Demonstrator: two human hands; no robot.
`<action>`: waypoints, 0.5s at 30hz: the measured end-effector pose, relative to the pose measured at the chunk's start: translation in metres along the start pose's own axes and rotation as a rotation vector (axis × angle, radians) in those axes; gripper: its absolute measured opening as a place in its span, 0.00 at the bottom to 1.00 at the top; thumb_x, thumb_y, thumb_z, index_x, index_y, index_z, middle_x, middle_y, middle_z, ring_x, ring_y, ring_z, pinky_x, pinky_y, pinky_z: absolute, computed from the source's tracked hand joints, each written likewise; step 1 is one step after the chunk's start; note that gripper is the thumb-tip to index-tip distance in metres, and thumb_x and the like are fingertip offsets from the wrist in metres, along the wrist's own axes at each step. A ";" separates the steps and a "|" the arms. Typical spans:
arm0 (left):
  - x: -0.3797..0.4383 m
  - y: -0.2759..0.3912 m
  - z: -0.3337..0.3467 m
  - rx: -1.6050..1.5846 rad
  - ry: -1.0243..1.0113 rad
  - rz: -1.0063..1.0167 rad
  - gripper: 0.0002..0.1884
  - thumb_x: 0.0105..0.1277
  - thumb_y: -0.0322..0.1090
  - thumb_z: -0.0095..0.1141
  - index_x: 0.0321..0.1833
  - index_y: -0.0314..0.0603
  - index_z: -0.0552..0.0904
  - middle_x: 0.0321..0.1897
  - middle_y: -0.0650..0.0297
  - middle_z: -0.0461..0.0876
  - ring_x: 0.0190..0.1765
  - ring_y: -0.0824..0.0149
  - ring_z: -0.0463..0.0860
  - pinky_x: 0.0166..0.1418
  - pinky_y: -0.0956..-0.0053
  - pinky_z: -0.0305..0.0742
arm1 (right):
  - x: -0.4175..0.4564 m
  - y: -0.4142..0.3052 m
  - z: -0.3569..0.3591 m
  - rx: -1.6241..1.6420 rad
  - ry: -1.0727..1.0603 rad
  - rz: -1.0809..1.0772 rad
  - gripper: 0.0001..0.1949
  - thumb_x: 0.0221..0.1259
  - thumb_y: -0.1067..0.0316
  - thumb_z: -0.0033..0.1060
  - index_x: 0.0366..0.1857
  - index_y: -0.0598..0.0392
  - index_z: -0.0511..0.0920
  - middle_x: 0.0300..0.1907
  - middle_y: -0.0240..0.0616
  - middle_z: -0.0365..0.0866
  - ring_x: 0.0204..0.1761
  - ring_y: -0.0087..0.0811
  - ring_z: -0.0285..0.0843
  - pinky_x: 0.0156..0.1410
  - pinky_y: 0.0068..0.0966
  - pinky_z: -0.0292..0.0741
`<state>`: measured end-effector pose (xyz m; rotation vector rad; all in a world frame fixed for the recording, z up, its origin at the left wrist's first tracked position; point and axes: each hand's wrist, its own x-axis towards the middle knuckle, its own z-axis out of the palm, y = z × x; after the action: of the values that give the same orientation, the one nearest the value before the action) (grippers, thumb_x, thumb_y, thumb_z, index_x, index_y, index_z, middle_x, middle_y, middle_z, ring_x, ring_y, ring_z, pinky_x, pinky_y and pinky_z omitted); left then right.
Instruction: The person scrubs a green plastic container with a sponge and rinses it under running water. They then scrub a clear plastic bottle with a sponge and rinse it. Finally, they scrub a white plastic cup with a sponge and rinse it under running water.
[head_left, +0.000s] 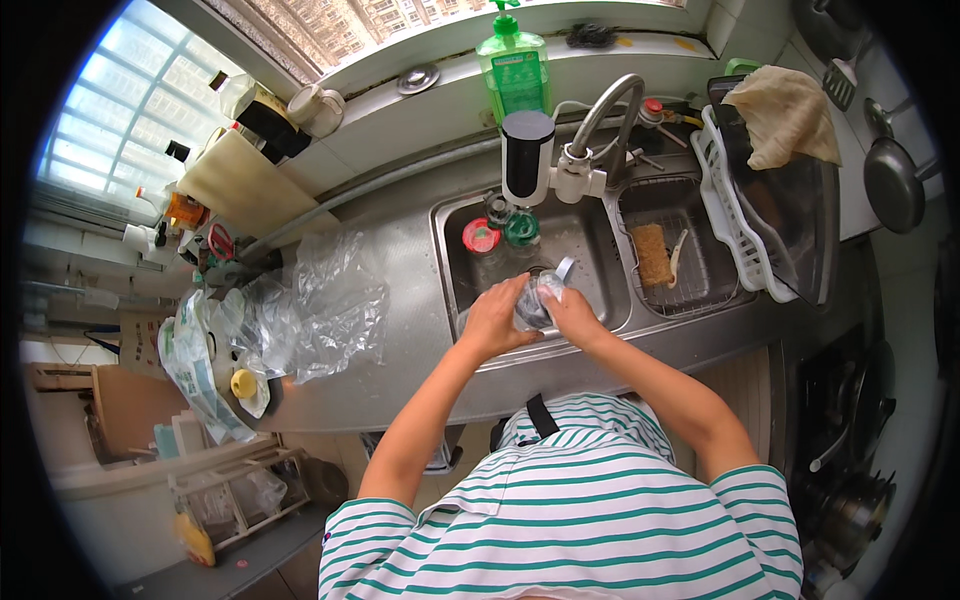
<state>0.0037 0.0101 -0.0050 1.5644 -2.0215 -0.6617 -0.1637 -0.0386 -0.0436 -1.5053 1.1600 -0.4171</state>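
Over the left basin of a steel sink (444, 262), my left hand (493, 316) is closed around a clear jar or cup (531, 306). My right hand (576, 315) grips a small whitish wad (553, 282), perhaps a cloth, pressed at the jar's rim. A pale strip sticks up from it. My fingers hide part of both. Behind my hands in the basin stand a jar with a red lid (481, 235) and one with a green lid (521, 227). A smaller clear object with a metallic look (497, 208) sits beside them.
A faucet (637, 90) with a white-and-black attachment (528, 159) overhangs the basin. The right basin holds a wire basket (705, 259) with a tan sponge (652, 255). Crumpled clear plastic (337, 300) covers the left counter. A green pump bottle (516, 71) stands on the sill.
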 end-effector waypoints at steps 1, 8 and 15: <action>-0.002 -0.002 -0.007 -0.164 -0.073 -0.077 0.45 0.35 0.41 0.73 0.61 0.37 0.66 0.52 0.51 0.76 0.54 0.49 0.76 0.59 0.62 0.70 | -0.006 -0.006 -0.003 -0.133 -0.011 -0.223 0.16 0.68 0.56 0.45 0.37 0.60 0.78 0.32 0.42 0.79 0.37 0.34 0.73 0.44 0.29 0.70; -0.004 -0.002 -0.002 -0.095 -0.148 -0.058 0.41 0.35 0.39 0.69 0.56 0.34 0.67 0.44 0.48 0.78 0.48 0.46 0.78 0.52 0.60 0.73 | -0.012 -0.032 -0.007 0.314 -0.253 0.132 0.17 0.70 0.53 0.44 0.41 0.57 0.77 0.37 0.35 0.80 0.39 0.27 0.78 0.48 0.29 0.72; 0.007 0.000 -0.006 0.228 0.005 0.156 0.41 0.32 0.36 0.70 0.55 0.34 0.69 0.45 0.49 0.77 0.50 0.49 0.76 0.55 0.61 0.70 | -0.005 -0.018 0.010 0.672 -0.025 0.266 0.18 0.69 0.53 0.46 0.43 0.60 0.77 0.36 0.32 0.79 0.38 0.24 0.75 0.47 0.27 0.71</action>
<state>0.0060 0.0024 -0.0003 1.5071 -2.2529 -0.3788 -0.1503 -0.0313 -0.0291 -0.7627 1.0405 -0.5351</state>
